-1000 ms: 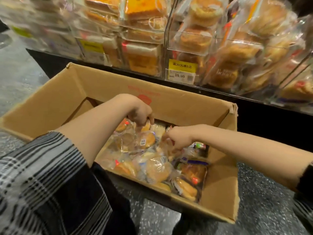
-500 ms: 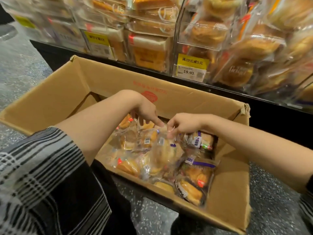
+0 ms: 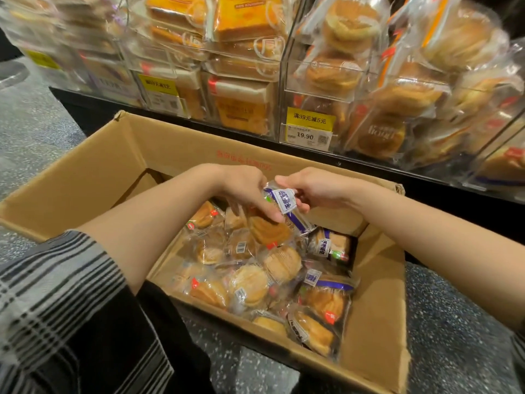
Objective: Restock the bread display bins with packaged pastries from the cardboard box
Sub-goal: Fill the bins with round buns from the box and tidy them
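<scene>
An open cardboard box (image 3: 93,172) sits on the floor below me, its right half holding several packaged pastries (image 3: 250,282) in clear wrappers. Above the pile, both hands hold one wrapped pastry (image 3: 284,211) with a purple-and-white label. My left hand (image 3: 247,191) grips its left side, and my right hand (image 3: 309,191) pinches its top edge. Behind the box stand clear display bins (image 3: 324,89) stacked with wrapped buns and cakes.
A yellow price tag (image 3: 309,129) reading 19.90 hangs on the middle bin's front. The bins stand on a black base (image 3: 93,109). Speckled grey floor (image 3: 34,129) lies left and right of the box. The box's left half shows bare cardboard.
Both hands have risen out of the pile with one wrapped pastry between them. The camera view has tilted up, showing more of the bins.
</scene>
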`<control>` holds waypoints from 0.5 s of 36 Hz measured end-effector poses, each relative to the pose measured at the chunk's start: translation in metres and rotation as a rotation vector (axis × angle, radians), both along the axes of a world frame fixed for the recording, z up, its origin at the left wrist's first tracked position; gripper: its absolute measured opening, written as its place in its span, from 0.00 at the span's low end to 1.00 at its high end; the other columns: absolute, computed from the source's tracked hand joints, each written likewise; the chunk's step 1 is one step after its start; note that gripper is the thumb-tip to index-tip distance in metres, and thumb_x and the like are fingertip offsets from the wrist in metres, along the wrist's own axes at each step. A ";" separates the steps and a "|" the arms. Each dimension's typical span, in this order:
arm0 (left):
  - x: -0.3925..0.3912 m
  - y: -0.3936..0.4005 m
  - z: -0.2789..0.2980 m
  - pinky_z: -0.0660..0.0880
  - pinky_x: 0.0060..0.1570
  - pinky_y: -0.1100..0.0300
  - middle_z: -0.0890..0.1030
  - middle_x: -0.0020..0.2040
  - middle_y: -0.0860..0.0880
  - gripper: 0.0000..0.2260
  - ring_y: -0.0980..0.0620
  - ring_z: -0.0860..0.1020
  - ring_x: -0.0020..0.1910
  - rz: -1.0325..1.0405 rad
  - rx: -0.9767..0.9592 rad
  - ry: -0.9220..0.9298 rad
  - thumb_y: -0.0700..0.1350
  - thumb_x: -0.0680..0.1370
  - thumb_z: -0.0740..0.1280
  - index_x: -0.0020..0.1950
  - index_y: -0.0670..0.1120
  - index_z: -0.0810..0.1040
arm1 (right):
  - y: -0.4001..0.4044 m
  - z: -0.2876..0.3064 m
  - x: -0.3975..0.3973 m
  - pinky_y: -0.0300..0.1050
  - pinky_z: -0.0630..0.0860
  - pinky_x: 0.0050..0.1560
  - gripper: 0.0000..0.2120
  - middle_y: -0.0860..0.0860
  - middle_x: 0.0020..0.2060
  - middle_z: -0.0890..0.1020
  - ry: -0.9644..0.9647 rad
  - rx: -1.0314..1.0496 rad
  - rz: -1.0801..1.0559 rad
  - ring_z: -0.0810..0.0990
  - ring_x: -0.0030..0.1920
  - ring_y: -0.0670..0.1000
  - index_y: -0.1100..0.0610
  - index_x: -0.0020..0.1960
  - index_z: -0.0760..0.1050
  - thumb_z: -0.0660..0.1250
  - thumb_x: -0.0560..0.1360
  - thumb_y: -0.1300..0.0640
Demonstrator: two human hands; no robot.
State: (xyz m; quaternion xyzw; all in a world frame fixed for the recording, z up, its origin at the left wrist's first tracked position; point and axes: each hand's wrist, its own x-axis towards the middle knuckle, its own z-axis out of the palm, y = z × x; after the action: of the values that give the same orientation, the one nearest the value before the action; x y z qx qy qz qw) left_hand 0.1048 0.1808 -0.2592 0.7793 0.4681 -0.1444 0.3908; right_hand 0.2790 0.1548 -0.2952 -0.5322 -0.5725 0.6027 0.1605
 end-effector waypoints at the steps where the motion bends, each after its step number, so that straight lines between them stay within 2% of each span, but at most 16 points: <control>1: 0.000 0.001 0.001 0.80 0.47 0.56 0.84 0.49 0.46 0.23 0.48 0.83 0.46 0.012 -0.004 0.003 0.56 0.67 0.76 0.55 0.44 0.80 | 0.001 0.000 -0.002 0.35 0.67 0.29 0.19 0.51 0.28 0.69 -0.004 0.009 0.000 0.67 0.27 0.46 0.59 0.40 0.73 0.57 0.81 0.47; 5: -0.005 0.006 0.000 0.81 0.42 0.55 0.84 0.47 0.45 0.22 0.46 0.83 0.45 -0.001 0.027 0.124 0.55 0.66 0.77 0.51 0.43 0.79 | 0.005 -0.008 -0.007 0.40 0.70 0.33 0.25 0.52 0.28 0.73 -0.045 0.021 -0.158 0.71 0.27 0.48 0.58 0.36 0.71 0.51 0.83 0.44; 7: -0.009 0.007 -0.004 0.79 0.34 0.59 0.83 0.45 0.45 0.19 0.45 0.82 0.42 0.000 0.015 0.191 0.54 0.66 0.78 0.48 0.43 0.78 | 0.005 -0.016 -0.010 0.40 0.72 0.32 0.25 0.54 0.30 0.75 -0.162 0.017 -0.216 0.74 0.28 0.49 0.60 0.39 0.72 0.48 0.84 0.46; 8: -0.011 0.008 -0.006 0.79 0.34 0.59 0.82 0.45 0.45 0.19 0.46 0.82 0.42 -0.004 0.013 0.223 0.53 0.66 0.78 0.46 0.43 0.77 | 0.005 -0.022 -0.011 0.40 0.74 0.31 0.23 0.55 0.31 0.76 -0.252 0.011 -0.194 0.76 0.29 0.49 0.61 0.41 0.73 0.49 0.84 0.48; 12: -0.016 0.009 -0.009 0.80 0.49 0.51 0.81 0.47 0.46 0.17 0.47 0.80 0.44 0.000 -0.030 0.311 0.53 0.68 0.76 0.46 0.45 0.75 | -0.003 -0.049 -0.014 0.41 0.78 0.37 0.10 0.56 0.42 0.79 -0.559 -0.140 0.134 0.81 0.41 0.54 0.61 0.56 0.75 0.59 0.81 0.57; 14: -0.019 0.010 -0.008 0.79 0.53 0.49 0.81 0.48 0.47 0.16 0.47 0.81 0.45 0.006 -0.058 0.340 0.51 0.69 0.76 0.49 0.44 0.76 | -0.012 -0.061 -0.018 0.40 0.75 0.34 0.10 0.56 0.44 0.77 -0.620 -0.207 0.259 0.77 0.37 0.51 0.62 0.56 0.76 0.62 0.80 0.57; 15: -0.020 0.011 -0.008 0.78 0.53 0.50 0.81 0.49 0.47 0.18 0.46 0.81 0.47 0.001 -0.057 0.361 0.52 0.70 0.76 0.52 0.44 0.76 | -0.016 -0.067 -0.019 0.39 0.72 0.31 0.08 0.57 0.42 0.76 -0.629 -0.228 0.281 0.75 0.33 0.50 0.62 0.52 0.76 0.62 0.80 0.58; 17: -0.022 0.012 -0.008 0.78 0.50 0.51 0.80 0.48 0.48 0.21 0.45 0.80 0.52 -0.010 -0.050 0.388 0.52 0.70 0.76 0.55 0.43 0.76 | -0.024 -0.079 -0.021 0.37 0.68 0.26 0.07 0.55 0.37 0.76 -0.646 -0.242 0.256 0.71 0.28 0.47 0.61 0.45 0.75 0.63 0.80 0.58; 18: -0.023 0.012 -0.009 0.78 0.50 0.52 0.79 0.47 0.49 0.21 0.45 0.80 0.52 -0.011 -0.051 0.393 0.52 0.70 0.76 0.55 0.43 0.75 | -0.027 -0.086 -0.020 0.36 0.68 0.25 0.08 0.54 0.35 0.76 -0.647 -0.237 0.221 0.72 0.27 0.47 0.62 0.47 0.76 0.64 0.79 0.57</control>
State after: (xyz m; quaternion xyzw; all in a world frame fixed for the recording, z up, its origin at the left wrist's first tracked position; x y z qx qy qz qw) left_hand 0.0821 0.1928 -0.2683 0.7284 0.5275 -0.3076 0.3107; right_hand 0.2586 0.1279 -0.3811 -0.6453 -0.5739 0.4788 -0.1580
